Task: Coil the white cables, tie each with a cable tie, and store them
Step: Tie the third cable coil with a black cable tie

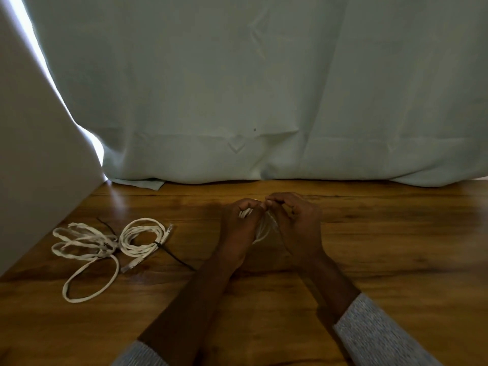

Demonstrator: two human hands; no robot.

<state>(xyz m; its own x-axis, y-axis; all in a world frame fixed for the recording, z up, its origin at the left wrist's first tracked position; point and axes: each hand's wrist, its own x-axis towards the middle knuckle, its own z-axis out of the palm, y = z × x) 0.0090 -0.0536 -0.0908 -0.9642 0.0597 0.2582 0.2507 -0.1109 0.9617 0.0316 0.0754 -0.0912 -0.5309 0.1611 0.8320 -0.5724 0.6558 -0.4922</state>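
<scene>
Desk [369, 233], wooden, bearing at left two white cables: a loose coil [84, 249] far left, and just right of it a tidier tied coil [142, 239] with black cable tie [158, 244]. Centre: third coil [261, 229], held upright between left hand [241, 228], fingers curled round its strands, and right hand [295, 223], fingertips pinching at its top. Step judged: binding this coil; next, likely, cinching the tie, itself not visible.

The picture is dim and a little soft, with strong daylight only from the gap beside the curtain [237, 88] at left, a pale glare on the wooden table [396, 247] and curved wide-angle edges
</scene>
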